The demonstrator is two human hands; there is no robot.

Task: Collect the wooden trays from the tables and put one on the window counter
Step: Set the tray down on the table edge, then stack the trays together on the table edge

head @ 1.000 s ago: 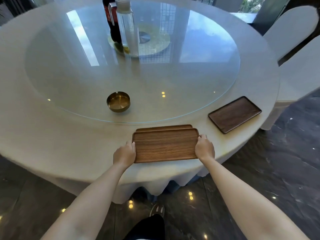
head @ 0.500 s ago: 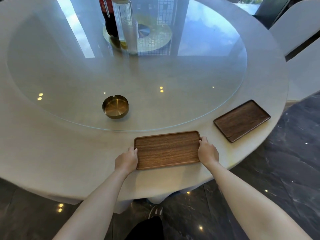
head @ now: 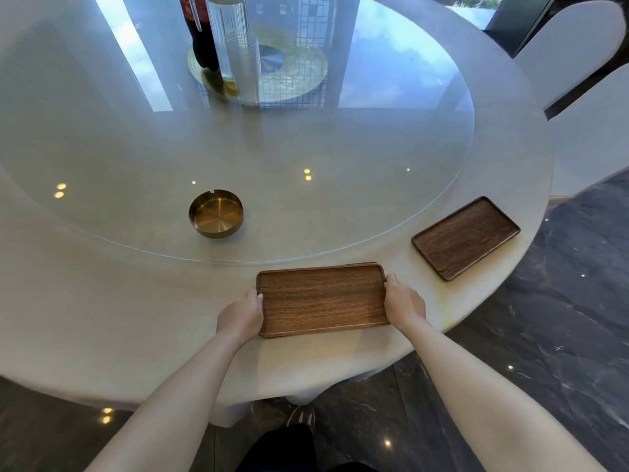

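A light brown wooden tray (head: 323, 299) lies flat at the near edge of the round white table (head: 102, 318); a thin rim of a second tray shows under its far edge, so it rests stacked on another. My left hand (head: 242, 316) grips its left short side and my right hand (head: 403, 301) grips its right short side. A darker wooden tray (head: 465, 237) lies apart, angled, on the table's rim to the right.
A brass ashtray (head: 216, 213) sits on the glass turntable (head: 340, 137). A dark cola bottle (head: 200, 32) and a clear ribbed bottle (head: 235, 46) stand at its centre. White-covered chairs (head: 578, 46) stand at the right. Dark polished floor (head: 561, 318) surrounds the table.
The held tray has come down onto the tray beneath it, which showed clearly behind it a second ago. My view has moved closer to the table. Both hands keep their grip.
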